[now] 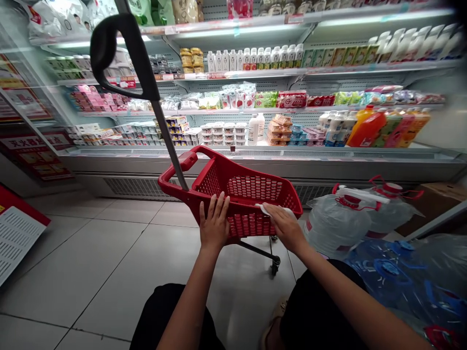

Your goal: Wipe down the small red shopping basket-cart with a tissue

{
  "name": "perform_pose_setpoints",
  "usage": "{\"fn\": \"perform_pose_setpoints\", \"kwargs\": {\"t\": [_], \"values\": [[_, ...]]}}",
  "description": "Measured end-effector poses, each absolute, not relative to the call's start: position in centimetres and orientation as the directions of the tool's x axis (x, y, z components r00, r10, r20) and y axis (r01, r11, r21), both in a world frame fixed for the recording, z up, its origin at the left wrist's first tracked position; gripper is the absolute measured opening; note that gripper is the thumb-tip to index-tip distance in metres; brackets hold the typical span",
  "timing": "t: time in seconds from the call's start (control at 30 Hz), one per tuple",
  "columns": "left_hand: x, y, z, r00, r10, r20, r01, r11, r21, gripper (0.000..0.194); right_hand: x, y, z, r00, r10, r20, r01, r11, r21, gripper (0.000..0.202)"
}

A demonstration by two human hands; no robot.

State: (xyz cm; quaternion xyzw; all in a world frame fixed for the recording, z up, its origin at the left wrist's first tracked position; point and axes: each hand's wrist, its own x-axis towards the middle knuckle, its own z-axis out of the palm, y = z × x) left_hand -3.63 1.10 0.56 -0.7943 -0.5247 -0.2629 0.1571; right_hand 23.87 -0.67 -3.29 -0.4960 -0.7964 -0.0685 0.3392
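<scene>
A red plastic shopping cart (251, 222) with perforated walls stands in front of me, its basket showing nothing inside. My left hand (214, 224) lies on the cart's near side below the rim, fingers stretched out and holding nothing. At the right part of the near rim, my right hand (286, 227) presses a white cloth (265, 210) against the cart. Most of the cloth is hidden under the fingers. A grey pole rises from the cart's left end to a black loop handle (144, 73). One caster (275, 265) shows below the basket.
Behind the cart runs a refrigerated display case (233, 151) with shelves of bottles, cups and packs. Large clear water bottles (337, 218) and blue-tinted ones (388, 272) stand close on the right, near a cardboard box (434, 199). Tiled floor (91, 272) extends to the left.
</scene>
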Motion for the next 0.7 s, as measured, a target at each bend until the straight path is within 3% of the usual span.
{"fn": "perform_pose_setpoints", "kwargs": {"t": [0.17, 0.43, 0.57, 0.7], "values": [[-2.7, 0.3, 0.4, 0.302, 0.759, 0.577, 0.921, -0.389, 0.030, 0.086, 22.6, 0.1, -4.0, -0.152, 0.753, 0.640, 0.837, 0.442, -0.322, 0.054], [-2.6, 0.0, 0.3, 0.282, 0.745, 0.605, 0.929, -0.369, 0.020, 0.084, 12.9, 1.8, -1.2, -0.349, 0.704, 0.619, 0.760, 0.599, -0.253, 0.059], [-4.3, 0.0, 1.2, 0.293, 0.723, 0.625, 0.924, -0.382, 0.009, 0.088, 15.8, 0.4, -1.6, -0.394, 0.694, 0.603, 0.761, 0.614, -0.209, 0.060], [-5.8, 0.2, 2.4, 0.219, 0.724, 0.654, 0.953, -0.304, 0.018, 0.081, 20.0, -0.7, -2.9, -0.327, 0.738, 0.591, 0.811, 0.540, -0.225, 0.058]]}}
